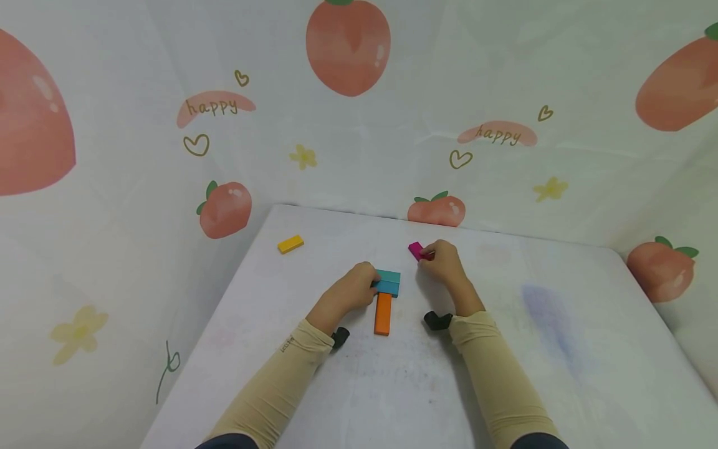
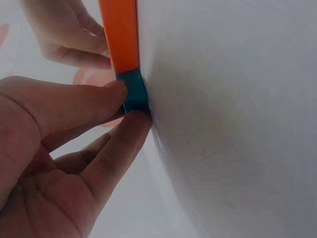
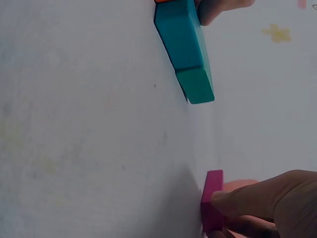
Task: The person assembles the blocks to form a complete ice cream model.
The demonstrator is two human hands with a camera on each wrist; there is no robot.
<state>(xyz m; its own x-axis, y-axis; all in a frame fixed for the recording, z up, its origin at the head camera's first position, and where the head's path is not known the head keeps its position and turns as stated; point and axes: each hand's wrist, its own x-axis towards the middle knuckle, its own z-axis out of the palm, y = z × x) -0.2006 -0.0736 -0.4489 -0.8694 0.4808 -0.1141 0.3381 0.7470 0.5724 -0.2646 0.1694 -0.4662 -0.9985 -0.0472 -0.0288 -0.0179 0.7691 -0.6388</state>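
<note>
Near the table's middle, a green-teal block (image 1: 389, 275) and a blue block (image 1: 388, 287) lie side by side. An orange block (image 1: 383, 315) runs from the blue one toward the person, forming a T shape. My left hand (image 1: 349, 290) pinches the left end of the blue and teal pair, thumb (image 2: 106, 96) on the near side and a fingertip opposite. Farther back to the right, a magenta block (image 1: 415, 250) is pinched between thumb and fingers of my right hand (image 1: 445, 263). In the right wrist view that magenta block (image 3: 212, 203) sits right at the tabletop, apart from the others.
A yellow block (image 1: 290, 244) lies at the table's back left. The white tabletop (image 1: 493, 386) meets a hanging cloth (image 1: 359, 149) printed with peaches along its back edge. Black wrist cameras (image 1: 437, 320) sit under both wrists, close over the table.
</note>
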